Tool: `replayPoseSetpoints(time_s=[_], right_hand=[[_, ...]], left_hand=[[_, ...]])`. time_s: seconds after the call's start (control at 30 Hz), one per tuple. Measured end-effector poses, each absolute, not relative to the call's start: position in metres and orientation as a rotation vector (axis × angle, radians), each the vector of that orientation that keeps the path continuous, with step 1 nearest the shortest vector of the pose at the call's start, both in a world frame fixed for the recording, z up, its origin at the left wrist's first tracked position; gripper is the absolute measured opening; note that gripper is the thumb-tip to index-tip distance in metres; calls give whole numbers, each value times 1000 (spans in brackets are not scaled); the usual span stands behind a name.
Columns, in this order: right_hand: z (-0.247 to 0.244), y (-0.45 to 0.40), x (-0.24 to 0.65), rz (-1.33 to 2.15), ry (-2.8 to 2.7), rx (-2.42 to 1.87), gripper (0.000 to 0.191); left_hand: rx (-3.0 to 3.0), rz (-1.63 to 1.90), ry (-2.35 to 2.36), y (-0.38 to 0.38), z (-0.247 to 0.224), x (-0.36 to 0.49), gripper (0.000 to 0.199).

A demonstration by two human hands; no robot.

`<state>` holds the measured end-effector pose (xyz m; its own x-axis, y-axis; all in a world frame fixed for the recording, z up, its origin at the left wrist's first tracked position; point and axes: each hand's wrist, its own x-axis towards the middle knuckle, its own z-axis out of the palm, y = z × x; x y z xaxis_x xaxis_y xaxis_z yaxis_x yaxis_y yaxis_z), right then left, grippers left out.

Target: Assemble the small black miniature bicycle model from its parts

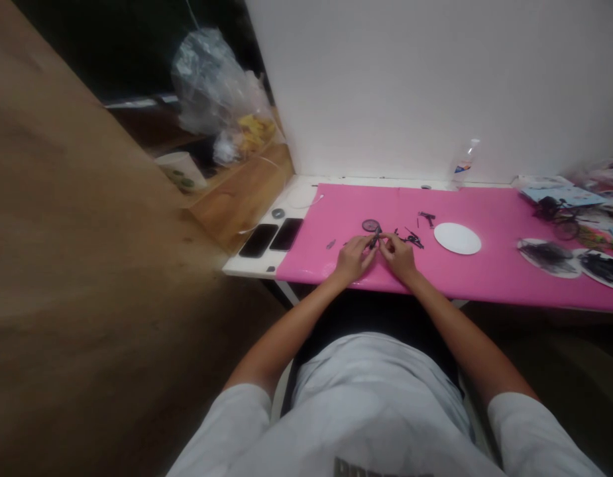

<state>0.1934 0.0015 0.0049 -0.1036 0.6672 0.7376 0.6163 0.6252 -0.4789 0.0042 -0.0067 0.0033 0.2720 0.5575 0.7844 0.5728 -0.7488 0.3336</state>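
Note:
Over the pink table cover [306,262], my left hand [354,258] and my right hand [396,254] meet with bent fingers. Between their fingertips is a small dark part [375,238], gripped from both sides; its exact kind is too small to tell. A little spoked wheel [370,225] lies just beyond the left fingers, and I cannot tell whether it touches the held part. To the right of my right hand are several small black pieces [413,240]. Farther back lies another dark piece [427,218].
Two phones [287,234] and a grey ring [278,213] lie at the left end. A white plate [457,238] sits right of my hands. Farther right are plates of black parts [549,257] and a small model bicycle [564,222]. A clear bottle [465,162] stands by the wall.

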Motion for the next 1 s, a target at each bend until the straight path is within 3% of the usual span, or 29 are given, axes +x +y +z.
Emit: replayPoseSetpoints(time_s=[1.0], right_hand=[[6, -2, 191, -48, -1841, -986, 25]], left_hand=[[-2404, -1542, -1232, -6, 2, 3, 31]])
